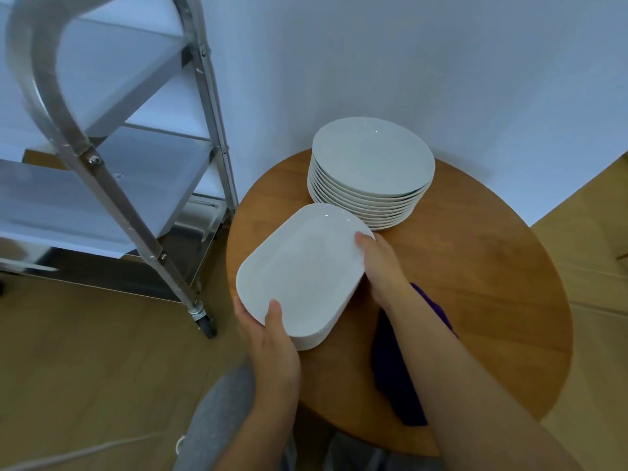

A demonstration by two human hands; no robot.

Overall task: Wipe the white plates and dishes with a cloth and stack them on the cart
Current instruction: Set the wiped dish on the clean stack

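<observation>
A stack of white rounded-rectangle dishes (300, 266) sits at the left edge of the round wooden table (475, 283). My left hand (272, 341) grips the stack's near corner, thumb on the top dish. My right hand (380, 263) grips the stack's right edge, thumb on the rim. Behind it stands a stack of several round white plates (372, 164). A dark purple cloth (397, 368) lies on the table under my right forearm, partly hidden. The metal cart (112, 185) with white shelves stands to the left.
A white wall rises right behind the table. The cart's caster wheel (205, 321) rests on the wooden floor close to the table's left edge. My grey-clad knees show at the bottom.
</observation>
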